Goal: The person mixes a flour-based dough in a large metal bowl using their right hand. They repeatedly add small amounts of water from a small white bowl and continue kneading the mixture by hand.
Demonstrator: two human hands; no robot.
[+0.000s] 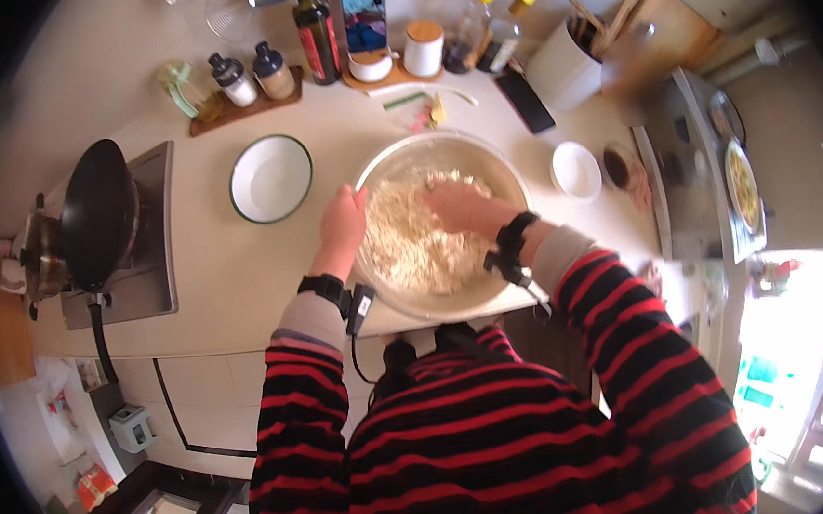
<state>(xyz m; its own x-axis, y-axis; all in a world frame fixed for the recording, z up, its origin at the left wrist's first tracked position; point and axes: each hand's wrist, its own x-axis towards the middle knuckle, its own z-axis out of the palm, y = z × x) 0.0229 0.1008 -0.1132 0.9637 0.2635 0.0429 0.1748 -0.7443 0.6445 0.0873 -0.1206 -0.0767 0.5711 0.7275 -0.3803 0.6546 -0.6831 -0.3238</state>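
Observation:
A large metal mixing bowl stands at the counter's front edge, holding shaggy, crumbly flour dough. My left hand grips the bowl's left rim, with the thumb pointing up along it. Inside the bowl, my right hand is down in the dough at the upper right; its fingertips are blurred and partly buried, so whether it holds any dough is unclear. Left of the bowl sits a white enamel basin with a green rim. A small white bowl is to the right.
A black wok rests on the stove at left. Behind the bowl are seasoning jars, a dark glass bottle, scallion pieces and a black phone. A countertop oven stands at right.

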